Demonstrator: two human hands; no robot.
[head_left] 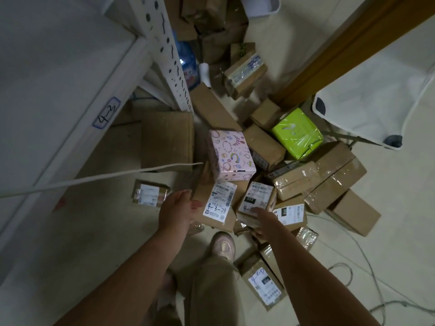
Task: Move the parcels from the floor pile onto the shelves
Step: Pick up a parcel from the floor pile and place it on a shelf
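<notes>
Amid taped boxes (296, 180), left hand (179, 209) grips cardboard parcel (217, 203).

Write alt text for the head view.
A person's left hand grips a cardboard parcel marked 4-3-24 while the right hand grips a smaller labelled parcel, above a floor pile of boxes beside a white shelf tagged 4-3.

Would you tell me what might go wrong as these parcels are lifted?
The pink box seems to lean on the 4-3-24 parcel that the left hand grips; lifting may topple it, and the right hand, on the 032 parcel, cannot steady it. Loose cables lie near the shoe; a foot may catch.
</notes>
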